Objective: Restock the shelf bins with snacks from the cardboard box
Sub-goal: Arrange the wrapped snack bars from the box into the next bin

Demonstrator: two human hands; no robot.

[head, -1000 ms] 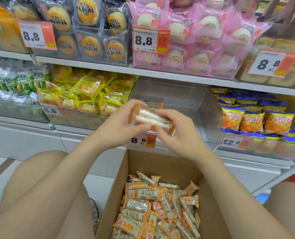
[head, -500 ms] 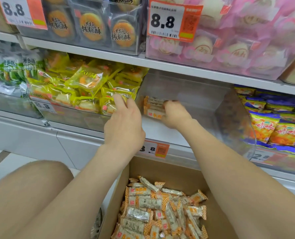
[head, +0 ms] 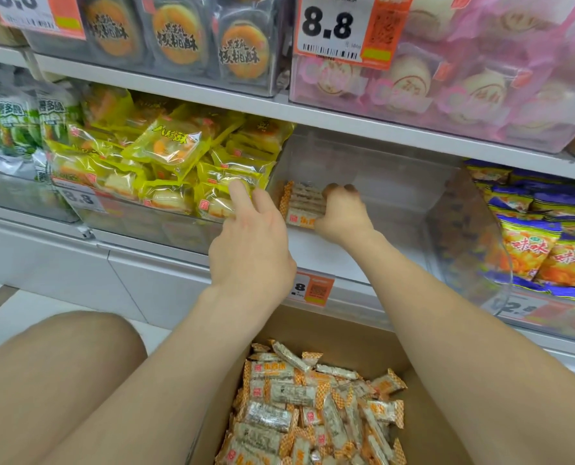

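1. Setting the stack of snack bars down looks like the step in hand. The right hand is inside the clear bin, its grip curled round the right end of the stack. The stack sits at the bin's far left, close to the wall shared with the yellow packets.
2. Lower the stack flat. I cannot tell whether its underside already touches the bin floor, so let it settle before loosening the grip.
3. Press the stack leftward against that shared wall. A row squared to the wall will probably stand better than one left loose in the middle.
4. Bring in the left hand. It hovers at the near edge where the two bins meet, with fingers straight and loose and holding nothing. Laid flat on the orange wrapper ends, it could stop the bars fanning out.
5. Uncurl the right fingers one side at a time and draw the hand out to the right, where the bin looks bare. The wrappers seem slick, so a quick pull may drag the top bar along.
6. Go back to the cardboard box, near and below the shelf, for the next handful. Many loose bars lie there in a jumble, so most of the restocking seems to lie ahead.
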